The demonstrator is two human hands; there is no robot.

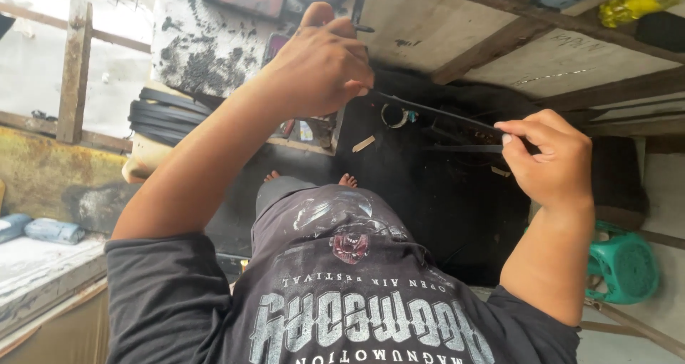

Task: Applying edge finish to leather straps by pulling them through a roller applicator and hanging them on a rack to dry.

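My left hand (321, 64) is raised and closed, with its fingertips at one end of a thin black strip (442, 114). The strip runs rightward and slightly down to my right hand (553, 164), which pinches its other end between thumb and fingers. A thin dark tool (360, 7) sticks up beside the left hand's fingers; I cannot tell whether the hand holds it. Both hands are held over a black mat (442, 207). My bare feet (347, 180) and my dark printed shirt (342, 300) lie below them.
A stack of black rubber strips (164, 114) lies at the left by a paint-stained white board (207, 43). A green plastic stool (624, 264) stands at the right. A small metal ring (392, 114) lies on the mat. Wooden beams (499, 46) cross the top right, near a yellow bottle (642, 0).
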